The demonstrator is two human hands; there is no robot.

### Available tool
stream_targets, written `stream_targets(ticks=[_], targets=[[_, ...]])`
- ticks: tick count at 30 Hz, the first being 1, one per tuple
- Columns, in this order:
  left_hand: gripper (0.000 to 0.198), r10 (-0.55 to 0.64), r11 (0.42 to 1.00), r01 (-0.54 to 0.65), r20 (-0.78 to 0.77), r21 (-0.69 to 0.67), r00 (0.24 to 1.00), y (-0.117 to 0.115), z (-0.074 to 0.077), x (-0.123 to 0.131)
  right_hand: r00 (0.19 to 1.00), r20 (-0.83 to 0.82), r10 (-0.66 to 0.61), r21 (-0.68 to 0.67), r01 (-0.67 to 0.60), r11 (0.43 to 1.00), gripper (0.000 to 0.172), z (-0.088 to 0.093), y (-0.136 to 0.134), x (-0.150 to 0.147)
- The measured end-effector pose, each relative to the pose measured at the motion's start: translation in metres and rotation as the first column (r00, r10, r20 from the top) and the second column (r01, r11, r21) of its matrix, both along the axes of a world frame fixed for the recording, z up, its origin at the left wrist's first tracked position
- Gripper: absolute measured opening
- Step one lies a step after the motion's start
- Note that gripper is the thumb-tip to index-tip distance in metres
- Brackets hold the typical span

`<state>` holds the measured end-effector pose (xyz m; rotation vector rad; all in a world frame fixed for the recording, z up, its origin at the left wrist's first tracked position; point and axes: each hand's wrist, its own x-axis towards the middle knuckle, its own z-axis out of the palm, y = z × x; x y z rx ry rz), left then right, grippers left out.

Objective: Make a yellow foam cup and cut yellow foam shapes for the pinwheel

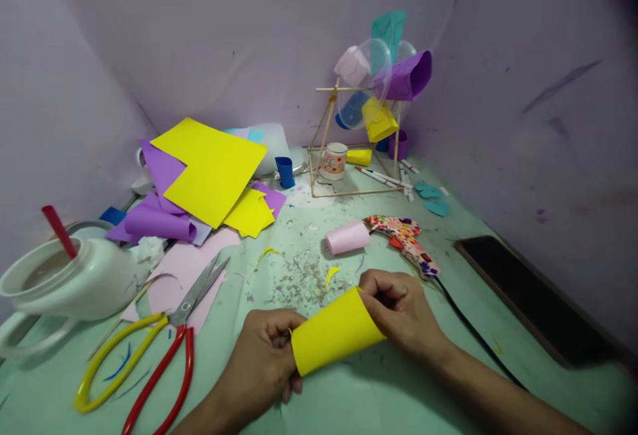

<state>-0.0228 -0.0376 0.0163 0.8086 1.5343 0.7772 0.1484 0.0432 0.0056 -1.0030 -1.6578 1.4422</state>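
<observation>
Left hand [264, 355] grips the left end of a yellow, tube-shaped piece of paper [336, 332], low centre over the pale green tabletop [319, 415]; right hand [403, 312] pinches its right end. Hands apart, paper between. Metal scissors with red and yellow handles [185, 307] lie left, blades ajar, partly over a pink paper sheet [169, 275]. Beyond the hands: small pale-pink paper roll [347, 238], floral-patterned glue gun [409, 248], black cord [473, 333] trailing right. Flat black phone [528, 295] far right.
</observation>
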Motion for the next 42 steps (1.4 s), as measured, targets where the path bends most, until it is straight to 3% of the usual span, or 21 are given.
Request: stream_targets(ticks=[4, 8, 10, 13, 16, 18, 20, 22, 25, 28, 31, 34, 36, 38, 40, 42], targets=[[0.009, 0.043, 0.995, -0.042, -0.016, 0.088, 0.999, 0.001, 0.007, 0.001, 0.996, -0.027, 0.079, 0.011, -0.079, 0.997, 0.006, 0.0, 0.003, 0.001], [0.002, 0.107, 0.99, -0.108, 0.019, 0.088, 0.994, 0.001, 0.011, -0.001, 0.987, -0.029, 0.156, 0.126, -0.152, 0.98, 0.009, -0.001, 0.003, 0.003], [0.007, 0.131, 0.989, -0.137, 0.11, 0.048, 0.985, 0.002, 0.012, -0.004, 0.991, -0.024, 0.131, 0.066, -0.129, 0.989, 0.008, -0.001, 0.001, 0.004], [0.017, 0.072, 0.997, -0.073, 0.307, -0.008, 0.949, 0.001, 0.011, -0.01, 0.997, -0.039, 0.059, -0.003, -0.059, 0.998, 0.009, -0.004, -0.003, 0.005], [0.028, 0.031, 0.999, -0.022, 0.523, -0.023, 0.852, -0.001, 0.006, -0.015, 1.0, -0.019, 0.016, 0.071, -0.015, 0.997, 0.018, -0.007, -0.005, 0.005], [0.031, 0.06, 0.998, -0.039, 0.588, -0.048, 0.807, -0.001, 0.004, -0.016, 1.0, -0.012, 0.018, 0.127, -0.016, 0.992, 0.021, -0.009, -0.006, 0.004], [0.028, 0.095, 0.995, -0.068, 0.547, -0.071, 0.832, -0.003, 0.003, -0.014, 0.999, -0.012, 0.043, 0.157, -0.04, 0.987, 0.024, -0.01, -0.006, 0.003], [0.022, 0.1, 0.995, -0.091, 0.403, -0.043, 0.91, -0.005, 0.002, -0.012, 0.998, 0.01, 0.058, 0.152, -0.059, 0.987, 0.026, -0.012, -0.005, 0.004], [0.025, 0.02, 0.971, -0.035, 0.066, 0.237, 0.998, -0.013, 0.0, -0.011, 0.997, 0.047, 0.067, 0.041, -0.069, 0.997, 0.029, -0.016, -0.003, 0.007], [0.033, -0.044, 0.863, 0.117, -0.157, 0.491, 0.987, -0.02, -0.003, -0.012, 0.993, 0.073, 0.096, -0.09, -0.09, 0.992, 0.028, -0.018, 0.002, 0.012], [0.047, -0.096, 0.796, 0.212, -0.227, 0.567, 0.969, -0.025, -0.001, -0.016, 0.987, 0.087, 0.137, -0.138, -0.124, 0.983, 0.025, -0.017, 0.006, 0.014], [0.057, -0.144, 0.77, 0.256, -0.231, 0.585, 0.962, -0.026, 0.001, -0.018, 0.977, 0.087, 0.197, -0.142, -0.183, 0.973, 0.023, -0.013, 0.007, 0.012], [0.054, -0.143, 0.781, 0.229, -0.19, 0.581, 0.971, -0.025, 0.001, -0.017, 0.979, 0.092, 0.183, -0.077, -0.176, 0.981, 0.022, -0.01, 0.006, 0.01], [0.045, -0.107, 0.828, 0.129, -0.072, 0.545, 0.992, -0.021, 0.0, -0.015, 0.989, 0.092, 0.113, 0.034, -0.117, 0.993, 0.021, -0.008, 0.004, 0.008], [0.038, -0.039, 0.914, -0.016, 0.128, 0.405, 0.991, -0.016, 0.001, -0.013, 0.995, 0.074, 0.062, 0.139, -0.071, 0.988, 0.019, -0.008, 0.002, 0.007], [0.037, 0.055, 0.977, -0.112, 0.296, 0.181, 0.954, -0.01, 0.003, -0.012, 0.997, 0.05, 0.055, 0.205, -0.064, 0.977, 0.017, -0.008, 0.0, 0.007]])
